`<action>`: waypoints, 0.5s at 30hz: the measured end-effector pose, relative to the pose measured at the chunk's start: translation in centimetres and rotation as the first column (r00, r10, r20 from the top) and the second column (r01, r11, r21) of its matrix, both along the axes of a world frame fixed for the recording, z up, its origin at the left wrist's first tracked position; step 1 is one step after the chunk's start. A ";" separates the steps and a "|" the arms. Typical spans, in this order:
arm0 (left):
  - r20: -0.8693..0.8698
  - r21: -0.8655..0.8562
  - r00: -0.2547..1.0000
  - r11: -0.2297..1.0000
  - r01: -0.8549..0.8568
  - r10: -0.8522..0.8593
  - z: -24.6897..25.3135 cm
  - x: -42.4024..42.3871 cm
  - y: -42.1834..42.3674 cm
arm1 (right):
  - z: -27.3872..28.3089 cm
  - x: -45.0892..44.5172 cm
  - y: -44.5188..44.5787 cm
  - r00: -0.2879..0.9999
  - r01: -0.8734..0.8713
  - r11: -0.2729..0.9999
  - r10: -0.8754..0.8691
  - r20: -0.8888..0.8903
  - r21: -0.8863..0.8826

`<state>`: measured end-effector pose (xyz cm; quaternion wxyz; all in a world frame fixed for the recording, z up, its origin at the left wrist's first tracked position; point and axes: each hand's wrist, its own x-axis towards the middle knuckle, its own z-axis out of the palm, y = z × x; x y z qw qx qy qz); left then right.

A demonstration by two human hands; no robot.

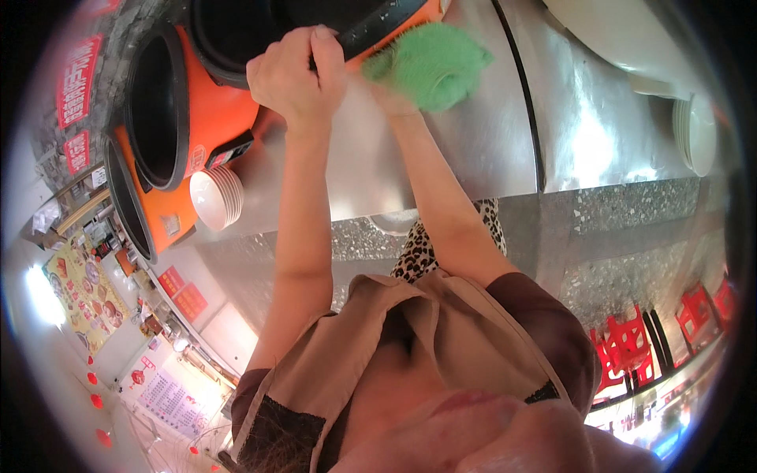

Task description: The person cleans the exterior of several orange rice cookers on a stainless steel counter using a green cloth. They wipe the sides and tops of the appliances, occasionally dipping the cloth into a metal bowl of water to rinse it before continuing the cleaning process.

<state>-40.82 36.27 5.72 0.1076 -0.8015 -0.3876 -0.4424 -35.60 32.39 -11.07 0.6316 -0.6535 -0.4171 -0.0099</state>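
My left hand is closed at the black rim of a large orange cooker, its fingers curled over the edge and partly hidden. The cooker's dark inside runs off the top of the picture. In my right hand is a green cloth, blurred by motion and bunched against the cooker's orange outer side. The cloth covers most of those fingers. Both forearms reach over a stainless steel counter.
Left of my left hand stand another orange cooker, a third one and stacked white bowls. A large white vessel and stacked white plates are at right. Red plastic stools stand on the floor behind.
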 end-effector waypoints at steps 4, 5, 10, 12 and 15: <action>-0.014 0.047 1.000 0.999 -0.024 0.024 0.1 -0.2 0.4 | -1.1 0.2 -1.1 0.976 -0.086 0.962 0.029 -0.214 -0.261; -0.052 0.008 0.997 0.999 -0.052 0.053 0.5 -0.5 0.0 | -1.8 -0.6 -1.6 0.979 -0.095 0.951 0.036 -0.203 -0.293; -0.099 -0.021 0.994 0.998 -0.056 0.054 1.1 0.3 -0.5 | -5.6 -3.8 -1.9 0.961 -0.068 0.955 -0.015 -0.276 -0.290; -0.067 -0.036 0.997 0.998 -0.044 0.041 0.9 0.1 -0.2 | -4.1 -3.9 -2.7 0.756 -0.179 0.958 -0.012 -0.654 -0.225; -0.081 -0.064 0.996 0.998 0.028 -0.033 1.1 -0.6 -0.3 | -0.5 -3.4 -5.6 0.164 -0.306 0.952 0.075 -0.984 0.021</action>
